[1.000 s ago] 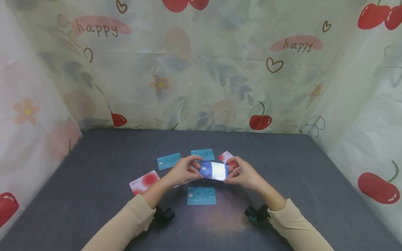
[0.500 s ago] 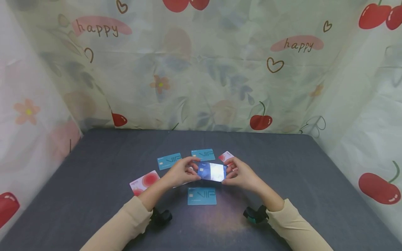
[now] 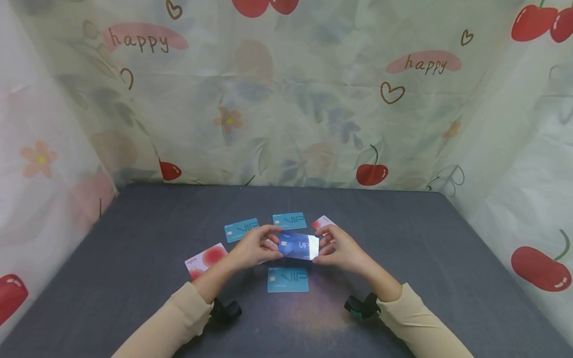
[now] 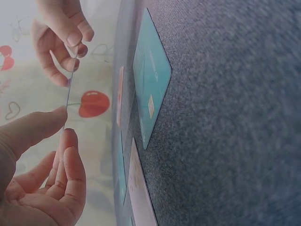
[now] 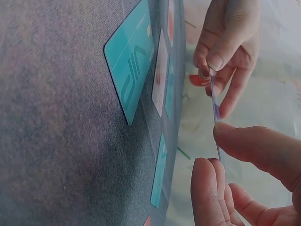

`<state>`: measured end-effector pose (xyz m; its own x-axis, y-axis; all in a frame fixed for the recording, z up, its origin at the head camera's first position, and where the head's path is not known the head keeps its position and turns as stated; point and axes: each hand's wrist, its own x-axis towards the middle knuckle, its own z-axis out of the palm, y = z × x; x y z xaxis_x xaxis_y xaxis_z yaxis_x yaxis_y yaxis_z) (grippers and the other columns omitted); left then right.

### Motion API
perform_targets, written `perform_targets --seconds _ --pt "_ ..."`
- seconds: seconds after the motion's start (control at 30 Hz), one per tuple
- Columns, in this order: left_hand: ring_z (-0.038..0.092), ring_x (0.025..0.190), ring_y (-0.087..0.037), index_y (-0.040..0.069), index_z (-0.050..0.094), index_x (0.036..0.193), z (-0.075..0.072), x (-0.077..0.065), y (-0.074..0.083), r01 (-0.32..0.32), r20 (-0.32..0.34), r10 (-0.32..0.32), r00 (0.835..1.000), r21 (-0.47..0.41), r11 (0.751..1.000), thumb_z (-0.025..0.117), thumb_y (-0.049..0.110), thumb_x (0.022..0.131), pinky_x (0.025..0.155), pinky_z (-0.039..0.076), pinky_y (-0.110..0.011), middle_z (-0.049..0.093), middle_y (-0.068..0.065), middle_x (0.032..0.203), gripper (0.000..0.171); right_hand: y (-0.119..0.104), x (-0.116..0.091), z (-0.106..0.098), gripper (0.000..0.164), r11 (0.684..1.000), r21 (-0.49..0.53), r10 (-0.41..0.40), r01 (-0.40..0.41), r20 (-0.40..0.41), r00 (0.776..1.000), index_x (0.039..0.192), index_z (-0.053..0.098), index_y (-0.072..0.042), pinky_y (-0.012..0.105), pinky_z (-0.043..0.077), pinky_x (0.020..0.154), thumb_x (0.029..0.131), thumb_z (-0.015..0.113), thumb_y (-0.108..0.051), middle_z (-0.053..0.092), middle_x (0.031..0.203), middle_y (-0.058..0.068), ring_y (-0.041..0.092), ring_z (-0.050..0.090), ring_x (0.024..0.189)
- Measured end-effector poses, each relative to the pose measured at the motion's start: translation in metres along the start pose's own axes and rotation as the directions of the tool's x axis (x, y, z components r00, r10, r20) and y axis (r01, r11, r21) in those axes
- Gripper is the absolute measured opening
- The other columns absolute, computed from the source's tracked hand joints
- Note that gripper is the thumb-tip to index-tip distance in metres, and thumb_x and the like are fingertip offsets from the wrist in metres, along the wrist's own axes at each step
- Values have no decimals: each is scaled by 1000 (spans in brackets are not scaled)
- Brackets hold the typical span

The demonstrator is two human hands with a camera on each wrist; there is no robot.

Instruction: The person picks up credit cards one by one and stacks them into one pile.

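Over the dark table [image 3: 403, 248], here's the left hand [image 3: 253, 247] and the right hand [image 3: 343, 250], fingers [image 4: 71, 174] pinching opposite ends of the blue VIP card [image 3: 295, 246], up off the surface; a teal card [image 3: 288, 280] lies nearer the person.

In the head view, the hands [image 3: 343, 249] partly hide two pink cards [image 3: 322, 222].
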<state>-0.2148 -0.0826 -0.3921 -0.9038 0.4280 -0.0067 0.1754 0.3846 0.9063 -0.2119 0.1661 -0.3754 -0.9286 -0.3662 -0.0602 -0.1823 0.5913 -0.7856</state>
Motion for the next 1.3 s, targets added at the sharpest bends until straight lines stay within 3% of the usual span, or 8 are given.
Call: perform_targets --seconds 0.47,0.7,1.07,1.3 --pt "60 85 -13 3 48 130 -3 -5 -5 8 -14 -8 1000 8 1000 71 12 81 82 54 -31 57 -15 108 54 0 1 4 55 998 62 -35 33 23 999 117 45 6 30 55 71 73 76 -3 53 92 15 15 65 76" --pt "60 85 -13 6 48 129 -3 -8 -4 36 -30 -36 999 0 999 72 12 80 81 54 -30 56 -15 108 55 -3 2 5 55 999 40 -35 34 31 999 118 46 6 29 55 72 73 77 -5 54 92 15 14 65 76" --pt "62 84 -14 0 47 127 -7 -12 -9 -4 -13 4 1000 11 1000 72 11 80 81 55 -31 55 -20 110 54 -4 2 8 53 998 17 -61 60 46 997 116 48 3 28 55 72 73 77 -7 55 91 13 13 64 74" --pt "62 83 -12 2 48 127 -6 -16 -8 17 -18 -17 1000 4 1000 73 12 80 79 55 -28 56 -18 109 54 -4 2 9 53 997 21 -77 76 69 995 116 47 3 27 55 72 74 77 -8 55 91 13 13 64 73"
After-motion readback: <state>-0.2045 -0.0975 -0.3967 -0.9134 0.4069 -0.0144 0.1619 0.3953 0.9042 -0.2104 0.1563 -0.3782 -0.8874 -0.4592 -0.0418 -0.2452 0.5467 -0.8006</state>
